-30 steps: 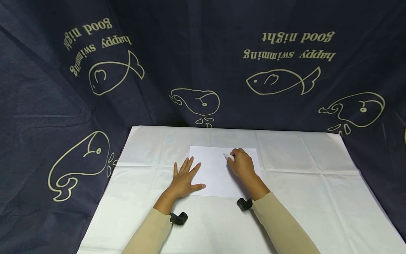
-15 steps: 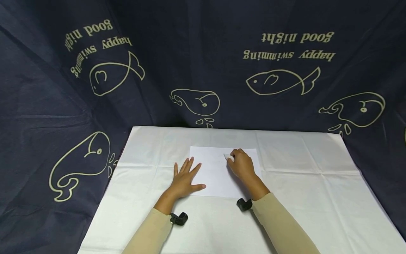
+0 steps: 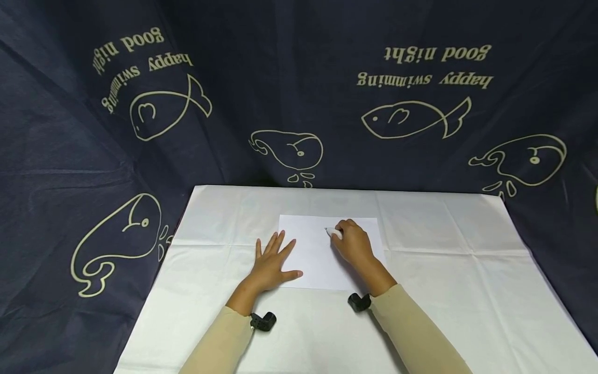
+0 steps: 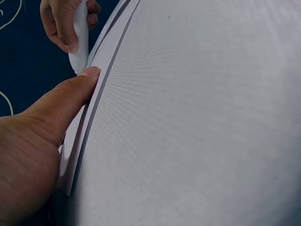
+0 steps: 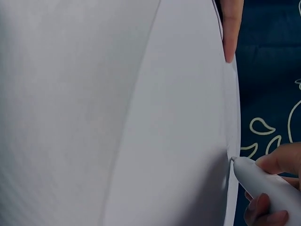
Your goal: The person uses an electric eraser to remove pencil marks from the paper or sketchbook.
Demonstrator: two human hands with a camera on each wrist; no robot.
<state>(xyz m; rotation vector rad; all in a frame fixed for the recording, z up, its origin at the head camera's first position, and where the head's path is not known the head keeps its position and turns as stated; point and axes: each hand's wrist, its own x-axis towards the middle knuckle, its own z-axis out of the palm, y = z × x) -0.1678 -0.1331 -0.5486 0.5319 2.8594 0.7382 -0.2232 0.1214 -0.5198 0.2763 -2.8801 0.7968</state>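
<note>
A blank-looking white sheet of paper lies on the white-covered table. Fingers spread, my left hand rests flat across the sheet's left edge, its thumb lying over the near left part. My right hand pinches a thick white pen above the upper right of the paper. In the right wrist view the pen tapers to a small pointed tip, right at the paper's surface. Thumb and fingers close round its body. The left wrist view shows the pen beyond my left thumb.
A white cloth with fold creases covers the table. Behind it hangs a dark blue curtain printed with fish, whales and upside-down words. Small black cameras sit at both wrists.
My right hand and the pen have shifted slightly left over the paper in the last half second. The left hand and the sheet stay in place.
</note>
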